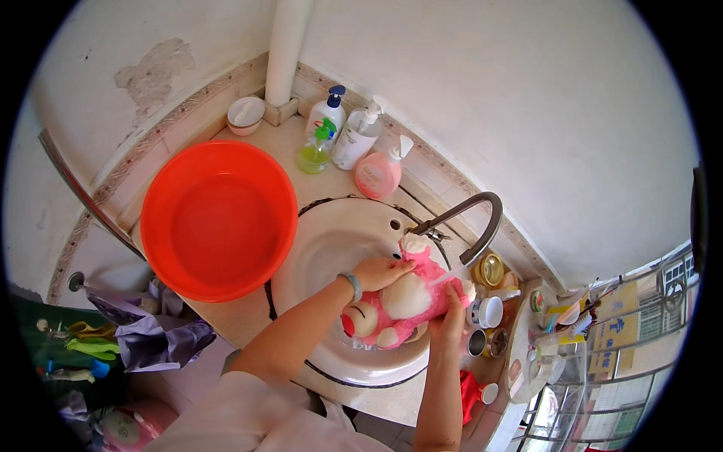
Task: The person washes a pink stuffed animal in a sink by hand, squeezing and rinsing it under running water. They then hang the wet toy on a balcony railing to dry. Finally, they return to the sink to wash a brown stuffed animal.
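A pink and cream plush toy (404,302) lies tilted over the white washbasin (299,282), its head with a red nose toward the lower left. My left hand (384,274) grips it near one leg, a bracelet at the wrist. On the toy's other side, my right hand (449,316) holds it by the other leg. From the curved metal faucet (486,226) a stream of water falls onto the toy between the hands. Water shows in the basin beneath the toy's head.
An orange-red plastic basin (226,220) stands left of the washbasin. Behind are pump bottles, including a pink one (378,174), and stacked bowls (246,114). Jars (487,312) and a red cloth (469,395) line the right side. Purple cloth (158,339) hangs at lower left.
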Demonstrator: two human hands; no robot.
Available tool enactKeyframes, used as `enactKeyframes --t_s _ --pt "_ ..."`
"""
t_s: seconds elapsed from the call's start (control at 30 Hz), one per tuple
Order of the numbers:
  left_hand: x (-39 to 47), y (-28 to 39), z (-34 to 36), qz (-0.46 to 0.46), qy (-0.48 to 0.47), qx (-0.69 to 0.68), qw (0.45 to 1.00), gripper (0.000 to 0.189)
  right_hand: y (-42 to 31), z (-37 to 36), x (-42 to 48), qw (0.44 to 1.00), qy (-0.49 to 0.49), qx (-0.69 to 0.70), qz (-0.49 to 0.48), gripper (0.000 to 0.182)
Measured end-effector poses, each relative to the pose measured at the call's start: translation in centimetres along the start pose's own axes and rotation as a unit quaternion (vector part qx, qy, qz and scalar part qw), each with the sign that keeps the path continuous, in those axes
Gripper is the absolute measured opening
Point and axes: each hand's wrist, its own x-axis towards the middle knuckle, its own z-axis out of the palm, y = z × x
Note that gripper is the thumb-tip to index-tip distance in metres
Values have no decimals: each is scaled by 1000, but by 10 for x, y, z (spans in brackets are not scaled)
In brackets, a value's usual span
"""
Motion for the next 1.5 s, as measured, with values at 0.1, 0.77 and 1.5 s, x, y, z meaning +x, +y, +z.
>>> enactKeyframes --t_s 0.1,0.77,1.5 --pt "-2 -15 2 73 -83 -354 929 41 -3 4 5 997 -56 -2 56 24" --pt "-3 -12 15 96 194 -348 912 42 45 -11 23 964 -21 -265 3 54" --pt "-20 34 31 141 84 272 948 89 9 -20 5 981 192 -23 -9 61"
